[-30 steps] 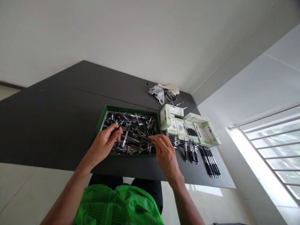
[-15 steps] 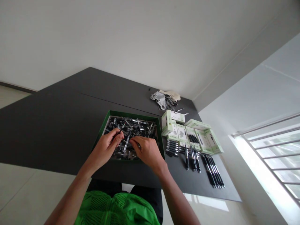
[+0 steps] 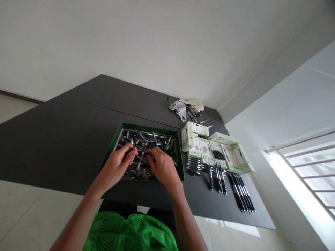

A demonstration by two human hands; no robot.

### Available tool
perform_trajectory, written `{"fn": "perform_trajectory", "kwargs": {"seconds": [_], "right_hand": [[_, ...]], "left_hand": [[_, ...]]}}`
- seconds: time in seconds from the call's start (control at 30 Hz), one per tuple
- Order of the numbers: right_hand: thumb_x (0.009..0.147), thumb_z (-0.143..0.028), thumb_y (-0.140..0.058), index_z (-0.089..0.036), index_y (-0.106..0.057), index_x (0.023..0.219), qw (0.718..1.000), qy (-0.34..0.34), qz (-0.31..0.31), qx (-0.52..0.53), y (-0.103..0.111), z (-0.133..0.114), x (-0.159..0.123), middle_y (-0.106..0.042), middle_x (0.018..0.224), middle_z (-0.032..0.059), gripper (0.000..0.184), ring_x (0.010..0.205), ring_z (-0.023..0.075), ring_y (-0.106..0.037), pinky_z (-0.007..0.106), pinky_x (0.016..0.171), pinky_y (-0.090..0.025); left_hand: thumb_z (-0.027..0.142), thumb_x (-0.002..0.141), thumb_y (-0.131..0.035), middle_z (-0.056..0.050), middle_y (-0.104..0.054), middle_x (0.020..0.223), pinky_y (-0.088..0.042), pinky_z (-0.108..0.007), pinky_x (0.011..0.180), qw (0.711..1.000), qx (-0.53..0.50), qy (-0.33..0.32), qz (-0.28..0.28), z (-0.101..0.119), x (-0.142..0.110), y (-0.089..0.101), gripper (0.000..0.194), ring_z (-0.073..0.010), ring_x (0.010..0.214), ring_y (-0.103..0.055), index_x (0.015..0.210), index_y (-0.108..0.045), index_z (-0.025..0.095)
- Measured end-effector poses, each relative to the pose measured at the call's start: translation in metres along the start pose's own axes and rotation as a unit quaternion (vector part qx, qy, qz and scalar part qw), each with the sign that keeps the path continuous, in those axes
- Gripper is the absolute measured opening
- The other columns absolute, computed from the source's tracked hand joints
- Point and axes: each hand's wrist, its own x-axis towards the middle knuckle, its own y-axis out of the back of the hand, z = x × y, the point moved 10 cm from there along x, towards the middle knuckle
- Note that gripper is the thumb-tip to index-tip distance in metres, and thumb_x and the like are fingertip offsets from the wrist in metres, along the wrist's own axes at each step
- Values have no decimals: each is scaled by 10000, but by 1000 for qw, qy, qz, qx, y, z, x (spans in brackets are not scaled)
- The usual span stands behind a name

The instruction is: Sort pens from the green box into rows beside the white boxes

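Observation:
A green tray (image 3: 180, 153) full of black and silver pen parts lies on the dark table (image 3: 65, 139). Both my hands are over its near half. My left hand (image 3: 117, 167) pinches a thin black pen part between thumb and fingers. My right hand (image 3: 162, 167) has its fingers curled down into the pile, closed on a part I cannot make out. The two hands are close together, a short gap between their fingertips.
Right of the tray stand several pale green pen boxes (image 3: 209, 146), some open. Rows of finished black pens (image 3: 240, 191) lie in front of them near the table edge. A grey cloth with loose pens (image 3: 183, 108) sits at the far corner. A window grille is at right.
My right hand moved left from the tray's right edge into the middle of the pile, close to my left hand. The left hand kept its pinch and barely moved.

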Motion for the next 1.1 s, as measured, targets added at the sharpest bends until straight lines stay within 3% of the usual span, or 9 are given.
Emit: {"fn": "perform_trajectory", "kwargs": {"seconds": [0.13,0.3,0.6,0.93,1.1], "right_hand": [[1068,-165,-543,-182,-721,1304,997,-21,64,-45,9,11,-1,-651,1381,152,296,1269,270,-638,425,1090,-535],[1080,-150,-476,-163,-730,1318,993,-41,47,-97,5,17,0,-593,1562,145,348,1310,328,-559,510,1098,-507],[1071,-104,-446,-155,-756,1268,994,-21,41,-104,-2,19,-1,-663,1505,140,371,1266,311,-573,485,1081,-498],[1002,10,-395,-128,-728,1324,994,-26,32,-103,-5,23,-1,-610,1577,142,483,1233,299,-590,465,1055,-507],[1007,12,-376,-124,-724,1312,995,-26,25,-94,-5,22,-2,-578,1611,138,482,1310,293,-591,459,1088,-482]], "left_hand": [[618,1049,-483,45,-522,663,-454,-250,637,1000,1,-4,8,5,1,1,438,-152,619,-541,914,-592,216],[614,1057,-476,46,-525,662,-452,-254,647,1000,14,-9,4,5,1,0,439,-150,619,-543,911,-588,215],[613,1063,-466,45,-528,679,-463,-268,681,1000,6,2,-10,-1,1,-3,433,-158,650,-556,957,-592,213],[579,1068,-467,47,-533,660,-467,-265,680,1000,13,-15,5,6,1,-1,410,-154,628,-559,907,-581,220],[575,1064,-467,48,-528,659,-463,-262,669,1000,9,-17,2,8,1,-1,407,-152,618,-552,912,-586,217]]}}
